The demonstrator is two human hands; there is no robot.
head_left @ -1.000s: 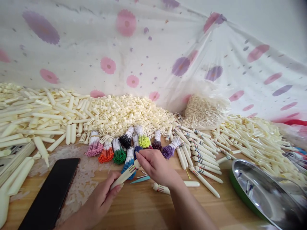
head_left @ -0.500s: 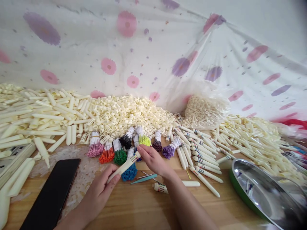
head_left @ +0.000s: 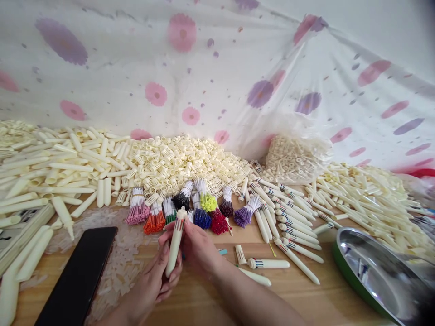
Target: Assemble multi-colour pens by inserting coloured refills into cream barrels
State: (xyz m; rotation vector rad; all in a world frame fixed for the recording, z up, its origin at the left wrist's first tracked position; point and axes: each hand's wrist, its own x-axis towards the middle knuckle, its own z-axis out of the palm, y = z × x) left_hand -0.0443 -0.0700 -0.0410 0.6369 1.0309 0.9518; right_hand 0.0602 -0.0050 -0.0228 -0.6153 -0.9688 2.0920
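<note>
A cream multicolour pen (head_left: 175,246), with coloured sliders in the slots near its top, stands nearly upright between my hands. My left hand (head_left: 159,276) is closed around its lower body. At the slotted end, the fingers of my right hand (head_left: 204,249) press against the pen from the right; some fingertips are hidden. Just behind are bundles of white sticks with coloured tips, among them a red bundle (head_left: 219,222), a yellow bundle (head_left: 208,201) and an orange bundle (head_left: 154,221). Right of my forearm lie a loose slotted cap (head_left: 240,254) and another pen (head_left: 268,263).
Piled cream tubes (head_left: 68,167) and slotted caps (head_left: 183,158) line the back. A black phone (head_left: 79,276) lies at left on scattered clear pieces. Rows of pens (head_left: 295,226), a bag of small parts (head_left: 295,158) and a green-sided metal bowl (head_left: 353,276) occupy the right.
The pen has swung from slanting to nearly upright, its slotted end up. My right hand has come down and left, closer to my left hand, uncovering the red bundle. The view has shifted slightly.
</note>
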